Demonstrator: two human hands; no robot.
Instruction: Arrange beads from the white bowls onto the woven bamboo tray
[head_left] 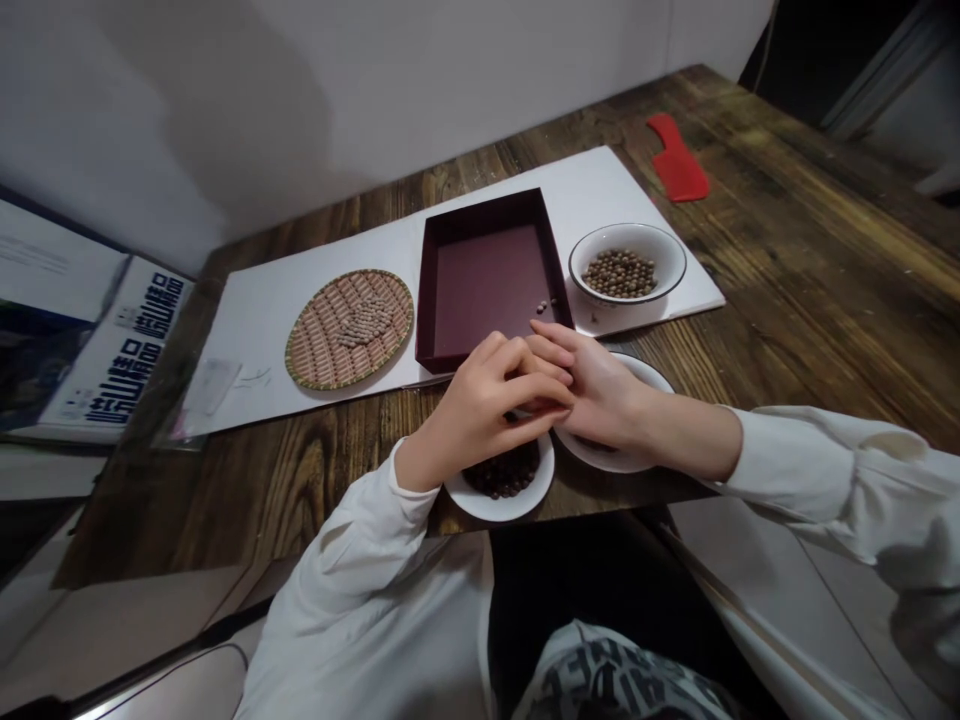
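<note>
My left hand (504,392) and my right hand (600,385) meet over the near edge of the table. The left fingers are bent and pressed together against the right palm. My right hand is cupped around those fingertips; whatever lies between the two is hidden. Below the left hand sits a small white dish (491,508) of dark brown beads (510,475). A second white dish (649,372) is partly covered by my right hand and wrist. Just beyond the hands stands a dark maroon open box (491,285), with a few small pale beads (544,306) in its near right corner.
A white bowl (671,270) of brownish beads (621,272) stands right of the box. To the left, a round woven mat (307,345) holds a cluster of small pale pieces (367,320). A white board (247,300) lies beneath them. A red comb (679,165) rests at the far right.
</note>
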